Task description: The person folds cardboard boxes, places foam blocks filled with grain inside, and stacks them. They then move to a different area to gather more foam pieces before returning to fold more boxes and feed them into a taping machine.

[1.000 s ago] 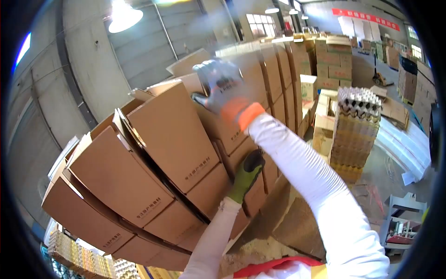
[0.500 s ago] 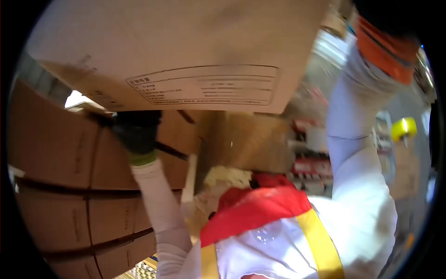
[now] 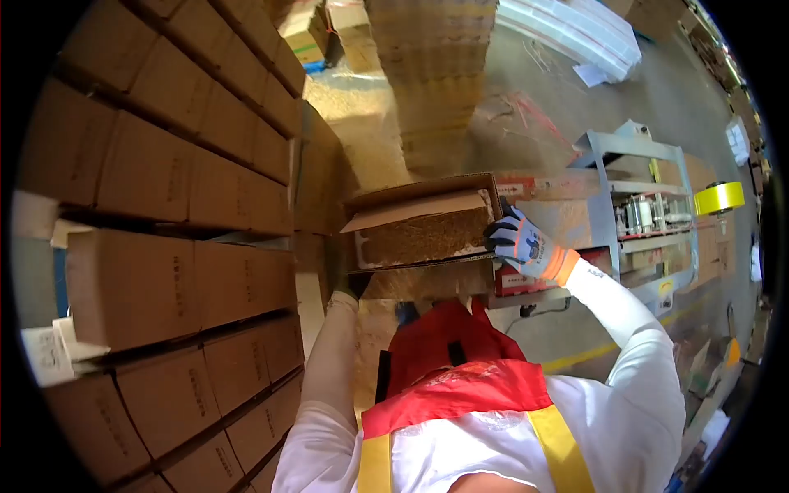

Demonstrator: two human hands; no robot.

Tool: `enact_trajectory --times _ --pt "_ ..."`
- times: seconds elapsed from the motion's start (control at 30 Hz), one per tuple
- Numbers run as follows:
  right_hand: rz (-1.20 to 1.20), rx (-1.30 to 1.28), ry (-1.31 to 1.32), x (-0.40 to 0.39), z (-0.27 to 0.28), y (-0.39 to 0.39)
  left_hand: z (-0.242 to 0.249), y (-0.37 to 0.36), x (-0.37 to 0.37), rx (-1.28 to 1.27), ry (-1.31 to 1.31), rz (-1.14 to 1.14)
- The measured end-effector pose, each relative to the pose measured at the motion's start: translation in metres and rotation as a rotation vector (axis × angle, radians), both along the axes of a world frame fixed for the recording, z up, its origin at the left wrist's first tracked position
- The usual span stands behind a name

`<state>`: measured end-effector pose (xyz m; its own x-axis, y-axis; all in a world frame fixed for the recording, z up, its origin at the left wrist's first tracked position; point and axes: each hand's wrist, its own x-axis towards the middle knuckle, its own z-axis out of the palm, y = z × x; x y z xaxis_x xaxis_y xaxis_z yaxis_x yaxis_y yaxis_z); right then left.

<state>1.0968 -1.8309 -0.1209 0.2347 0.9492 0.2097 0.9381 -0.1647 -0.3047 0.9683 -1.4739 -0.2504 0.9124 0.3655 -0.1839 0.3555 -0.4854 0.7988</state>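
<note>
A cardboard box (image 3: 427,267) is in front of my waist, its top flaps standing partly raised. Inside it shows a rough brown filling (image 3: 427,238), whose kind I cannot make out. My right hand (image 3: 526,242), in a grey-blue glove with dark fingertips and an orange cuff, grips the box's right end, fingers curled over the edge. At the lower left corner of the box is my left hand (image 3: 353,283), dark-gloved and in shadow. It holds that end, with its fingers mostly hidden.
Stacked cartons (image 3: 148,287) form a wall on the left. To the right stands a metal-framed machine with rollers (image 3: 645,214), with a yellow tape roll (image 3: 719,198) beside it. A tall brown stack (image 3: 431,82) rises ahead, and white wrapped bundles (image 3: 575,37) lie beyond.
The box that was raised close to my face is now down at waist level, and its open side shows. Both hands have come down, and the right hand is now visible on the box's end.
</note>
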Motion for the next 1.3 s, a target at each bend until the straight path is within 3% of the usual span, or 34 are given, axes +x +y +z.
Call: enact_trajectory --times 0.07,0.17,0.27,0.33,0.4,0.47,0.53,0.57,0.6,0.63,0.67,0.73,0.77,0.87,0.93,1.03,1.13,1.2,1.23,1.27,1.3 --pt "-0.096 -0.112 0.022 -0.01 -0.022 -0.019 0.011 0.002 -0.003 -0.112 -0.101 0.076" --pt "-0.239 -0.11 0.015 -0.011 -0.023 -0.042 0.075 0.015 -0.011 -0.096 -0.381 0.081" --pt "-0.61 0.157 0.36 -0.029 0.012 -0.025 0.136 0.024 0.008 0.123 -0.583 -0.185" --pt "-0.756 0.356 0.336 -0.02 -0.001 -0.022 0.133 0.014 0.039 0.231 -0.402 -0.491" --pt "-1.116 0.475 0.705 -0.011 -0.014 -0.019 0.12 -0.007 0.069 0.334 -0.121 -0.847" --pt "-1.035 0.506 0.954 0.002 -0.036 -0.024 0.093 -0.035 0.076 0.452 0.154 -1.1" --pt "-0.948 0.199 0.883 0.014 -0.028 -0.005 0.066 -0.043 0.079 0.438 0.169 -1.091" --pt "-0.771 0.073 0.699 0.019 -0.019 0.008 0.064 -0.046 0.082 0.432 0.179 -1.091" --pt "-0.661 0.074 0.801 0.024 -0.028 0.017 0.061 -0.049 0.084 0.442 0.168 -1.085" --pt "-0.475 -0.139 0.757 0.03 -0.063 0.022 0.067 -0.053 0.085 0.45 0.161 -1.077" --pt "-0.429 -0.399 0.385 0.02 -0.08 0.042 0.072 -0.054 0.085 0.461 0.155 -1.065" --pt "-0.628 -0.506 0.452 0.037 -0.096 0.061 0.078 -0.051 0.082 0.417 0.101 -1.04" --pt "-0.623 -0.43 0.51 0.038 -0.1 0.057 0.085 -0.047 0.077 0.394 0.083 -1.02" --pt "-0.585 -0.291 0.594 0.04 -0.102 0.047 0.119 -0.005 0.042 -0.025 -0.181 -0.652" --pt "-0.572 -0.325 0.53 0.032 -0.083 0.051 0.099 0.044 0.006 -0.465 -0.229 -0.16" --pt "-0.534 -0.348 0.679 0.043 -0.094 0.05 0.066 0.057 -0.011 -0.019 -0.221 -0.656" --pt "-0.493 -0.332 0.769 0.046 -0.085 0.05 0.094 0.016 0.013 0.521 -0.129 -0.993" --pt "-0.458 -0.302 0.828 0.048 -0.085 0.049 0.07 0.016 0.017 0.294 -0.228 -0.804" --pt "-0.522 -0.256 0.592 0.045 -0.104 0.041 0.06 0.015 0.02 0.199 -0.268 -0.729" --pt "-0.537 -0.248 0.615 0.046 -0.098 0.04 0.047 0.014 0.025 0.103 -0.309 -0.661" --pt "-0.554 -0.243 0.639 0.047 -0.092 0.038 0.03 0.004 0.015 0.143 -0.396 -0.43"
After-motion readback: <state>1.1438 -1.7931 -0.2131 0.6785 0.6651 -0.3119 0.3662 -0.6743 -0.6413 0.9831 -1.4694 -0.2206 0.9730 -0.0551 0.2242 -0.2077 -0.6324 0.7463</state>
